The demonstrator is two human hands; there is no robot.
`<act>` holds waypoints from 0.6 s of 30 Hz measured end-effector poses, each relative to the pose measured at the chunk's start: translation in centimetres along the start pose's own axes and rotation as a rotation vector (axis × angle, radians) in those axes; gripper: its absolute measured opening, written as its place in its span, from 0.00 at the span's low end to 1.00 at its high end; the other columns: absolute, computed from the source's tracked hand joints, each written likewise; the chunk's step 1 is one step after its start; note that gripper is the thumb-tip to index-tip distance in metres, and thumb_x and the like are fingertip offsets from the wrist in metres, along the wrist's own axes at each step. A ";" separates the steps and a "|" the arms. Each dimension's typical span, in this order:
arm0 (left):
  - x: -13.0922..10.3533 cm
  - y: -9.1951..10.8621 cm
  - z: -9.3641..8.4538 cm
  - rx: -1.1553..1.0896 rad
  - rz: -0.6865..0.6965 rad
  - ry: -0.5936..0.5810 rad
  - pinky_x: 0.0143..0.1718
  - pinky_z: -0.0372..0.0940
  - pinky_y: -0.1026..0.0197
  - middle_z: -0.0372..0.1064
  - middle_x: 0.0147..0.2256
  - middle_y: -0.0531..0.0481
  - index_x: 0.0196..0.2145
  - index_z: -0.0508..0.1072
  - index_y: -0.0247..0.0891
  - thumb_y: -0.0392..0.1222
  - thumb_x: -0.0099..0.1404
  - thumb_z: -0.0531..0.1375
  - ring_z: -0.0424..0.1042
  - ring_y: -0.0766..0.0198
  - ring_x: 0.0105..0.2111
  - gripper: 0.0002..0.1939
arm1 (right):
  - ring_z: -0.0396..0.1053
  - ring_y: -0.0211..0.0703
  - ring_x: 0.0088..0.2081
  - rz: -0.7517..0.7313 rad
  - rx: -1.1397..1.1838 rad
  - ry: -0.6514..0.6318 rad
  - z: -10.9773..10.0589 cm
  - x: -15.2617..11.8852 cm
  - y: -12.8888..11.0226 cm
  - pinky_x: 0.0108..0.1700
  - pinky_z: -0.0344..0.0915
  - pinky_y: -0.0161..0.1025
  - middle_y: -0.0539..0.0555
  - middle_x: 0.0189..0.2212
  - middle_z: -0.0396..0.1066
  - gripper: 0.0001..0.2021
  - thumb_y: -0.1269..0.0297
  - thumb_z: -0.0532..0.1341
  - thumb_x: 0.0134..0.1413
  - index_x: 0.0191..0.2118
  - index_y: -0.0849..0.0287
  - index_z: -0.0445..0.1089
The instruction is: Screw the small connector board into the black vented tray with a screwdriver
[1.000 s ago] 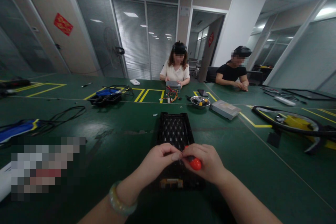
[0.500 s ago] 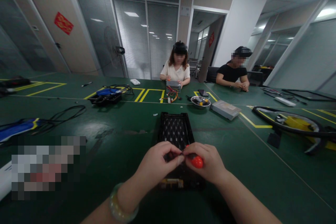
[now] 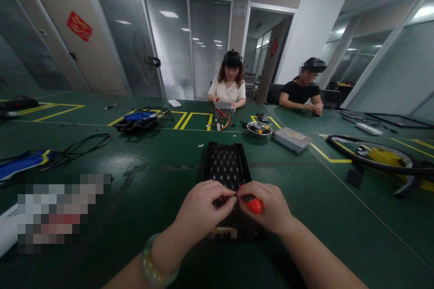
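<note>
My left hand (image 3: 206, 203) is closed in a pinch on a tiny dark piece, its fingertips meeting those of the other hand. My right hand (image 3: 266, 205) is wrapped round a screwdriver with a red and black handle (image 3: 255, 205), its thumb and forefinger pinched at the same spot. Both hands are above a black open casing (image 3: 228, 167) with a patterned inner surface, lying on the green table (image 3: 152, 216). The hands hide the middle of the casing.
Beyond the casing are a metal bowl of small parts (image 3: 259, 130), a grey metal box (image 3: 291, 139) and a person handling a wired box (image 3: 224, 109). A second person sits at right. Blue items with cables lie left; a black-rimmed frame (image 3: 379, 158) lies right.
The view has shifted very slightly. Both hands keep nearly the same pose, fingertips together over the casing.
</note>
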State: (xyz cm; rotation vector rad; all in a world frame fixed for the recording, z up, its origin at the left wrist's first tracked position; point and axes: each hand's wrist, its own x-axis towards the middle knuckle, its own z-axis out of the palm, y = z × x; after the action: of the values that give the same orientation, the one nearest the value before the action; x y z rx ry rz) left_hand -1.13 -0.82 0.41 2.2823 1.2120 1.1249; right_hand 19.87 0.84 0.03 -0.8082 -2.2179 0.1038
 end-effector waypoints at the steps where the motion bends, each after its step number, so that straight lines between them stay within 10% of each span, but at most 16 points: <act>1: 0.0 0.0 0.0 0.001 0.000 0.002 0.41 0.66 0.59 0.76 0.32 0.53 0.35 0.79 0.42 0.40 0.65 0.62 0.73 0.64 0.34 0.05 | 0.75 0.36 0.35 0.000 -0.008 0.002 0.0 0.0 0.0 0.39 0.68 0.34 0.48 0.34 0.77 0.05 0.67 0.64 0.56 0.39 0.54 0.70; 18: -0.1 -0.5 0.1 -0.170 -0.111 -0.039 0.45 0.68 0.61 0.78 0.39 0.51 0.41 0.81 0.43 0.43 0.66 0.61 0.75 0.63 0.40 0.09 | 0.76 0.37 0.36 0.020 0.004 0.002 0.1 0.1 0.0 0.40 0.70 0.35 0.50 0.36 0.77 0.05 0.65 0.63 0.57 0.40 0.55 0.71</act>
State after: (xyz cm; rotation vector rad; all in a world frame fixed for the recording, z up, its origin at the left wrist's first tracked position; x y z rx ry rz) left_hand -1.37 -0.60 0.07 2.0759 1.1660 1.0934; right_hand 19.77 0.92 0.03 -0.8276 -2.2072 0.1172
